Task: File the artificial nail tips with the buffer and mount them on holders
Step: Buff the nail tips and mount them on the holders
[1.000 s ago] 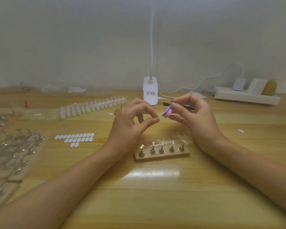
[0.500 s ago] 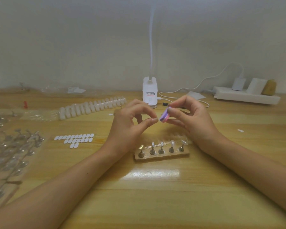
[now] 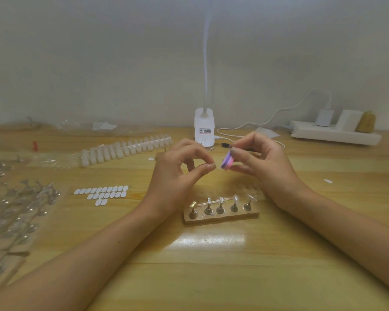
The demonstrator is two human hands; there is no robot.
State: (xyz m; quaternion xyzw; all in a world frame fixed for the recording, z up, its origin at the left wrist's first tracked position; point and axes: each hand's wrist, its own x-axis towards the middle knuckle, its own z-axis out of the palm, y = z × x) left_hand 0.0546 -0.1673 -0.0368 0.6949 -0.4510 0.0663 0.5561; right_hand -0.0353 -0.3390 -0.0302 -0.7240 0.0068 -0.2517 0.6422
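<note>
My right hand (image 3: 263,162) pinches a small purple and pink buffer block (image 3: 226,162) between thumb and fingers. My left hand (image 3: 177,173) is held just left of it, thumb and forefinger pressed together as if pinching a nail tip; the tip itself is too small to make out. Below both hands a wooden base (image 3: 221,216) carries several metal holders (image 3: 220,205), some topped with clear nail tips. A long strip of white nail tips (image 3: 126,149) lies to the far left.
White adhesive pads (image 3: 102,193) lie in rows left of the base. Bagged spare metal holders (image 3: 16,209) cover the left edge. A white lamp base (image 3: 204,131) with cable stands behind the hands, and a power strip (image 3: 335,133) sits at the back right.
The buffer in my right hand has moved back and forth beside my left fingertips, now slightly right of and above where it was half a second ago. My left hand has stayed put.
</note>
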